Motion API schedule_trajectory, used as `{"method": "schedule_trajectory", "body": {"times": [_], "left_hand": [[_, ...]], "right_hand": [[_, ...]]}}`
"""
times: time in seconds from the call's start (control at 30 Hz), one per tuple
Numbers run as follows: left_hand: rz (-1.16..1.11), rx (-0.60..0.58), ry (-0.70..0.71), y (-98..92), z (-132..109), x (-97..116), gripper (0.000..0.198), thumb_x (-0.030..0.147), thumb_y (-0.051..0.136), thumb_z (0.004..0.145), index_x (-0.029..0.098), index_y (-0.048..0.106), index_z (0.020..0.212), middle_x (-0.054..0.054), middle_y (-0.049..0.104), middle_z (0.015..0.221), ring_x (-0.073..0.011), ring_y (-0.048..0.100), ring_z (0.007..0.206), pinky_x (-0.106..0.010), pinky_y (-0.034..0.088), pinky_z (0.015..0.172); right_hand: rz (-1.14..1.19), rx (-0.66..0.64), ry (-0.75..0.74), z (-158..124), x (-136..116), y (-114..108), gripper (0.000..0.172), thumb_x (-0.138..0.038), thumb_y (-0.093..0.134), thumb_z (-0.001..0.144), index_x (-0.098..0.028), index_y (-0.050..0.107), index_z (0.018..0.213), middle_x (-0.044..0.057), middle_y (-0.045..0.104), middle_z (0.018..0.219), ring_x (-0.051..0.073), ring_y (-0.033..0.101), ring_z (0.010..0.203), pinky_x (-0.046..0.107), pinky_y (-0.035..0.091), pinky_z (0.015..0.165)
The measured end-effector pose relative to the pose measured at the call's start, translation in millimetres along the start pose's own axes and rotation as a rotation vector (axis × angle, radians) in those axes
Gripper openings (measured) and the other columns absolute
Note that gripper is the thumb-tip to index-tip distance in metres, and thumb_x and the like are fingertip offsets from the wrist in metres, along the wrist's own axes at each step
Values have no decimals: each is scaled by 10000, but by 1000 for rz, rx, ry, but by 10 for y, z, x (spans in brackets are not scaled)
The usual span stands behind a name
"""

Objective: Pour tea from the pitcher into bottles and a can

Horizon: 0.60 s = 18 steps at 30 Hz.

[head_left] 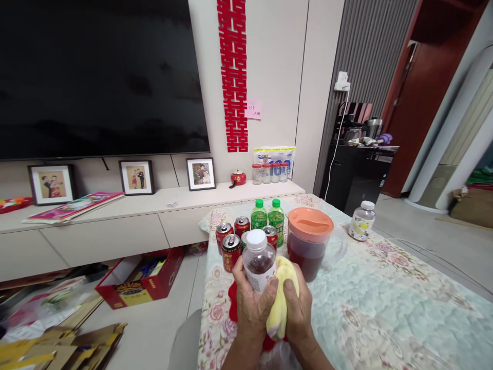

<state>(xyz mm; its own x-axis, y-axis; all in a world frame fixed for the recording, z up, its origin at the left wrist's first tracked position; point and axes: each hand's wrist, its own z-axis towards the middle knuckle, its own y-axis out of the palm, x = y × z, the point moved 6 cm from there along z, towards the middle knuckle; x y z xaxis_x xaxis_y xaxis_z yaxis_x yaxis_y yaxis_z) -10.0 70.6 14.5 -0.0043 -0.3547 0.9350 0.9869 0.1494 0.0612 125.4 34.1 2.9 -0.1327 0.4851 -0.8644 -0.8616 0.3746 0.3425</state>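
Has cans (231, 254) at left, partly blocked by bottle (260, 260). Grips bottle over table (377, 288) in left hand (250, 304), covering label (264, 278) partly. Clutches yellow cloth (279, 307) in right hand (301, 304) beside it; can't make out cloth's far side. Has pitcher (308, 254) farther right, partly hidden.

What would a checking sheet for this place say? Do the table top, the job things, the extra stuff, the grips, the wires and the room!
Surface: pale flowered tablecloth.
Job's things: white-capped bottle, dark inside; bunched yellow cloth.
Clutter: red cans, green-capped bottles, orange-lidded jug, another bottle farther right.
Grips: left grip around the white-capped bottle; right grip on the yellow cloth beside it.
Cables: white cable hanging from a wall plug; second cable along the floor.
Surroundings: television, photo frames, red box, cardboard.
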Motion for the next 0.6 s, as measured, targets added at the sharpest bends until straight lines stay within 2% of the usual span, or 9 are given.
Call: {"method": "schedule_trajectory", "body": {"times": [0.13,0.2,0.33,0.4,0.6], "left_hand": [[-93,-88,-6,-12,-65,10,746,711,639,890,212,470,1419,-189,685,1406,-364,713,1241,-494,577,1023],[-124,-168,-11,5,-63,31,699,699,630,922,211,503,1406,-183,683,1413,-353,700,1264,-483,559,1058],[-164,-283,-2,41,-20,115,814,756,692,862,208,509,1435,-176,685,1423,-357,692,1279,-463,566,1072],[-180,-323,-14,60,-5,137,877,799,699,827,206,521,1448,-182,676,1452,-371,675,1319,-462,560,1101],[-129,-289,-5,51,-33,17,955,856,727,741,199,595,1422,-172,748,1349,-387,726,1226,-463,609,1035]], "right_hand": [[4,8,1,58,-23,-48,463,-616,643,975,-205,754,1154,79,758,1042,243,709,920,329,568,779],[29,14,26,82,-22,-47,464,-611,602,1003,-193,745,1147,84,767,983,241,718,862,332,581,732],[76,14,46,77,-59,-5,515,-623,585,1005,-182,732,1229,134,789,1117,297,753,996,406,620,840],[86,12,39,64,-83,10,510,-618,586,1003,-182,739,1220,139,791,1126,305,760,998,412,625,837],[36,30,-64,81,-142,-46,462,-573,564,1026,-179,745,1185,128,795,1058,299,773,950,392,631,779]]}}
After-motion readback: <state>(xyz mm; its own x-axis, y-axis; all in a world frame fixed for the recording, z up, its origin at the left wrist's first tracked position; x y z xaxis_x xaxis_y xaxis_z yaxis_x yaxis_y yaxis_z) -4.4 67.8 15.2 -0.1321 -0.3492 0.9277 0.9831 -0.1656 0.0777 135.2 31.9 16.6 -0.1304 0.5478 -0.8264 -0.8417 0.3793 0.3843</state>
